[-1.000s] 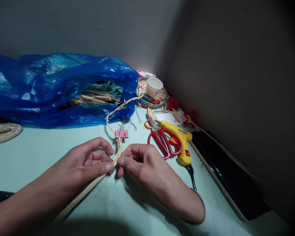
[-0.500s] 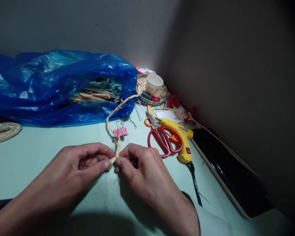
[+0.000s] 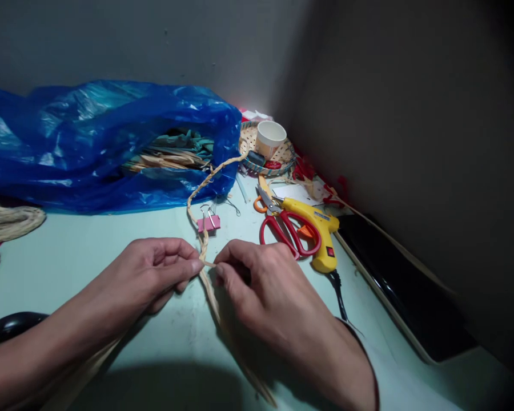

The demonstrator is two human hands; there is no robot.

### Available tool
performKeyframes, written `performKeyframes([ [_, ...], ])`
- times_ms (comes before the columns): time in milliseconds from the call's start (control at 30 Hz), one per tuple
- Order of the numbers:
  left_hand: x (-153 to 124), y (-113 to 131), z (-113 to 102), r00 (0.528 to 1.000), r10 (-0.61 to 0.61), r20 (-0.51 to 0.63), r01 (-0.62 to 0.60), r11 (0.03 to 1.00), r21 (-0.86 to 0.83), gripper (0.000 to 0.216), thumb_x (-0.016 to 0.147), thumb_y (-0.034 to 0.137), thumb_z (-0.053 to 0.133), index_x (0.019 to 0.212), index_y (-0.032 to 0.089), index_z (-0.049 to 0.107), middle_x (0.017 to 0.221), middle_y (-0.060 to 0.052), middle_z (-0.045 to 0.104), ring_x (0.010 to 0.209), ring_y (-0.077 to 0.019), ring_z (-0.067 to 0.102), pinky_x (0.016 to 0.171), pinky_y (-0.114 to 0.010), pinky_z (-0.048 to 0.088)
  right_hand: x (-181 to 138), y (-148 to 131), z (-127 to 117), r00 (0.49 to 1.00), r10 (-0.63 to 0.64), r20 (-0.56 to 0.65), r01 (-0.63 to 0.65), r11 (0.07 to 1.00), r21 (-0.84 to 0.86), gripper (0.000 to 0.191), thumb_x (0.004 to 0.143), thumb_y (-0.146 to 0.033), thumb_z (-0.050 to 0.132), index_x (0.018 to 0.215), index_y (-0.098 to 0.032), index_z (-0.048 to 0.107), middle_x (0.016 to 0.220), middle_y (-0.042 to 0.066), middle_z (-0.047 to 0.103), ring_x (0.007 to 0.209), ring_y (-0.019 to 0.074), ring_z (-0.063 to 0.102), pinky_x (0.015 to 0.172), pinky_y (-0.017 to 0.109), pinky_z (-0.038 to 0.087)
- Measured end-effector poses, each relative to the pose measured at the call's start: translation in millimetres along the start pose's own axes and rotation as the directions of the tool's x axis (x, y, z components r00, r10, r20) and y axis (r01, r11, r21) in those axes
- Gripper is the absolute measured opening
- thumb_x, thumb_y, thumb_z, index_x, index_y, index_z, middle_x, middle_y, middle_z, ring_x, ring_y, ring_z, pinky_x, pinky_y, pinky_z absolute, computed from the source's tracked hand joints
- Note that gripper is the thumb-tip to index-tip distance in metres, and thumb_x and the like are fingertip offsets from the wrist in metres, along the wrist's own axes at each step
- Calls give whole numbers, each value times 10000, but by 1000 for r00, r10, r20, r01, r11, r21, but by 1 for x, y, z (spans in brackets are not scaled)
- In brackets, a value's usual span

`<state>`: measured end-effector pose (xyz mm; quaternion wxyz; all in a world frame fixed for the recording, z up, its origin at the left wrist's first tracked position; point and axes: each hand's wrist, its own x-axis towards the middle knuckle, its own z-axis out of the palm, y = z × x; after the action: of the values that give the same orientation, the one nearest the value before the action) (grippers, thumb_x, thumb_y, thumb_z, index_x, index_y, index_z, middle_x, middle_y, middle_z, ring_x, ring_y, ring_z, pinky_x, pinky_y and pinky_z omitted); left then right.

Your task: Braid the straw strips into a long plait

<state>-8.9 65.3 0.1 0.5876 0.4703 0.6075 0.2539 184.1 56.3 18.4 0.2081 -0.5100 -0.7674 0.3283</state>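
Note:
A pale straw-coloured braid (image 3: 200,188) runs from the round basket down past a pink binder clip (image 3: 209,223) to my hands. My left hand (image 3: 171,271) pinches the braid's lower end between thumb and forefinger. From that spot a short strand stretches right, and my right hand (image 3: 244,279) has its tip pinched between thumb and finger. Another loose strand (image 3: 212,297) hangs from the braid between my hands and trails toward the lower right on the table. A further pale strand (image 3: 85,371) passes under my left forearm.
Behind lies a blue plastic bag (image 3: 89,142) of dried strips. To the right are red-handled scissors (image 3: 289,228), a yellow glue gun (image 3: 325,240) and a black flat tray-like object (image 3: 398,297). A cup (image 3: 271,137) stands in the basket (image 3: 248,134). Coiled braid (image 3: 11,222) lies left.
My right hand has moved a little right, away from my left, drawing a strand out sideways. A loose strand now shows hanging below the braid. The view has shifted slightly.

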Motion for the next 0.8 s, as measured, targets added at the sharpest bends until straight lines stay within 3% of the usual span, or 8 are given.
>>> performKeyframes([
  [133, 0, -1, 0, 999, -31, 34, 28, 996, 82, 320, 729, 465, 735, 633, 189, 605, 430, 101, 395, 388, -61, 262, 391, -193, 154, -4, -2, 4, 997, -38, -61, 32, 996, -81, 167, 930, -202, 531, 794, -200, 629, 662, 1, 656, 577, 139, 549, 565, 275, 327],
  [233, -2, 0, 2, 999, 22, 28, -25, 993, 118, 354, 716, 474, 721, 569, 194, 560, 439, 89, 387, 428, -73, 269, 416, -198, 170, -11, -4, 16, 981, -143, -130, 122, 980, -160, 119, 889, -171, 553, 776, -198, 580, 663, 0, 651, 561, 147, 566, 538, 272, 314],
  [400, -7, 0, 6, 999, 1, 54, 1, 999, -44, 292, 756, 457, 732, 683, 196, 622, 538, 74, 484, 459, -76, 325, 460, -200, 226, -21, -1, 39, 887, -431, -166, 346, 858, -380, 153, 832, -71, 508, 767, -191, 577, 603, -4, 626, 468, 164, 558, 440, 306, 205],
  [500, -10, -1, 5, 999, -24, 46, 29, 993, -117, 291, 754, 486, 753, 746, 204, 685, 611, 32, 579, 499, -103, 465, 487, -210, 337, -22, 1, 47, 840, -518, -162, 404, 796, -451, 178, 831, -68, 486, 870, -145, 641, 622, 22, 646, 466, 169, 564, 410, 306, 231],
  [600, -12, -1, 3, 999, -29, 42, 34, 991, -128, 279, 727, 482, 780, 792, 214, 734, 663, -7, 642, 542, -140, 555, 484, -228, 411, -21, 1, 49, 818, -548, -175, 417, 775, -475, 227, 845, -85, 494, 979, -97, 678, 671, 53, 684, 471, 166, 558, 407, 305, 279],
  [700, -14, -1, 3, 1000, 4, 18, -2, 994, -111, 246, 711, 453, 793, 773, 220, 742, 653, -3, 632, 538, -139, 552, 472, -228, 421, -20, -1, 41, 803, -564, -193, 440, 779, -447, 166, 860, -104, 537, 881, -127, 701, 639, 41, 674, 489, 168, 551, 468, 307, 356],
  [800, -15, -4, 5, 997, 73, 1, -73, 993, -97, 239, 733, 450, 775, 746, 217, 724, 609, 30, 563, 509, -109, 467, 458, -209, 368, -15, -4, 24, 847, -446, -290, 360, 882, -304, 156, 916, -179, 589, 815, -156, 706, 708, 46, 695, 652, 206, 622, 648, 344, 460],
])
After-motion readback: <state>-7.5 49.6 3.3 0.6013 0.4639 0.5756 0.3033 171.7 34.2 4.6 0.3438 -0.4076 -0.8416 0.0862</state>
